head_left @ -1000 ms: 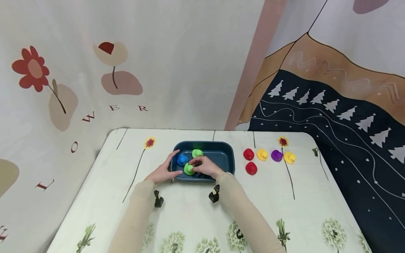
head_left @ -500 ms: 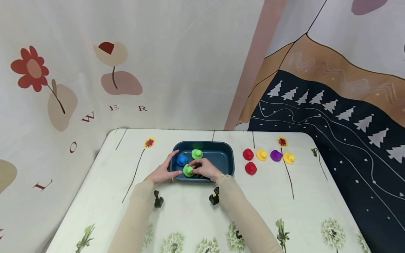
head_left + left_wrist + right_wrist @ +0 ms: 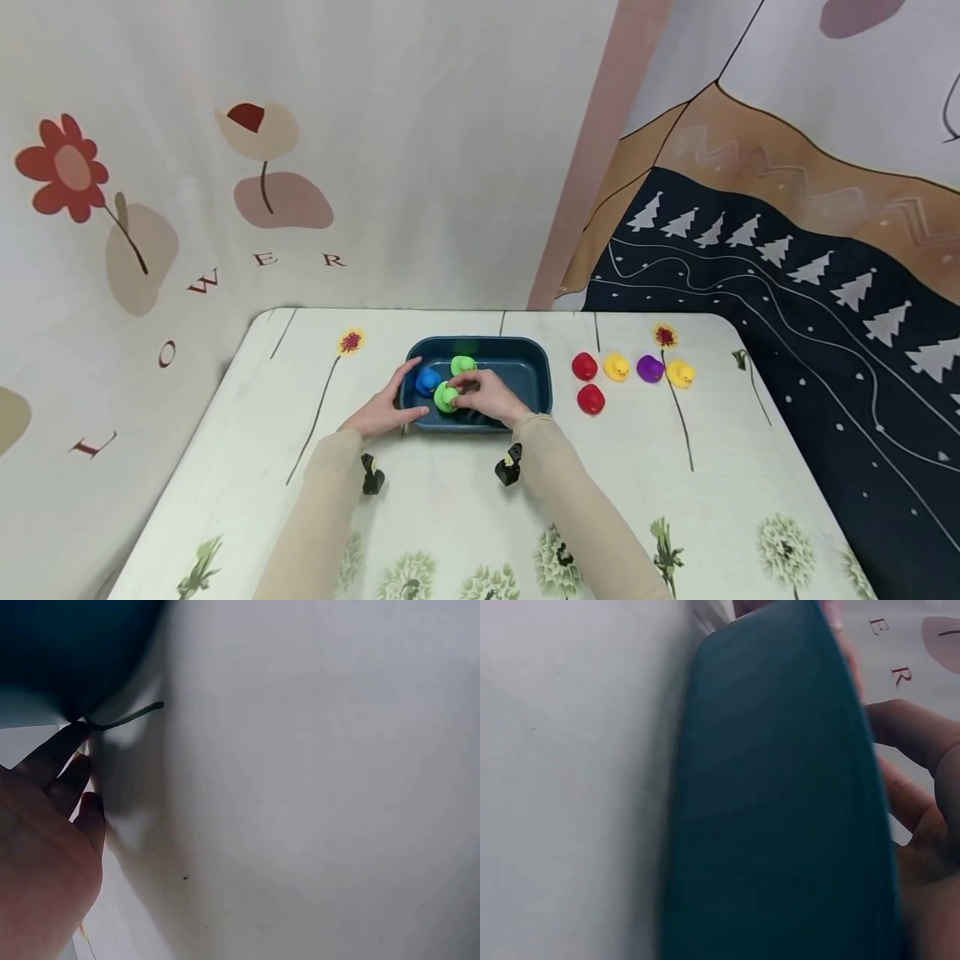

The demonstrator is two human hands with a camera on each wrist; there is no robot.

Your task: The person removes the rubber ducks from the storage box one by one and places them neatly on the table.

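My right hand (image 3: 487,396) pinches a green rubber duck (image 3: 444,397) inside the dark blue tray (image 3: 528,375). Another green duck (image 3: 462,363) sits behind it, partly covered by the hand. At the tray's left end is a blue duck (image 3: 427,382). My left hand (image 3: 381,407) rests against that end with fingers spread, thumb at the front rim and fingertips along the left side. In the left wrist view, the left fingers (image 3: 73,780) are extended at the tray's edge. The tray's outer wall (image 3: 780,795) hides the ducks in the right wrist view.
Right of the tray, two red ducks (image 3: 590,398), a yellow duck (image 3: 616,367), a purple duck (image 3: 650,368) and another yellow duck (image 3: 680,373) stand on the flower-patterned tablecloth (image 3: 450,517). A printed curtain (image 3: 420,167) hangs behind the table.
The right hand has shifted the pinched green duck slightly toward the back of the tray. The left hand stays at the tray's left end. The head view has turned slightly.
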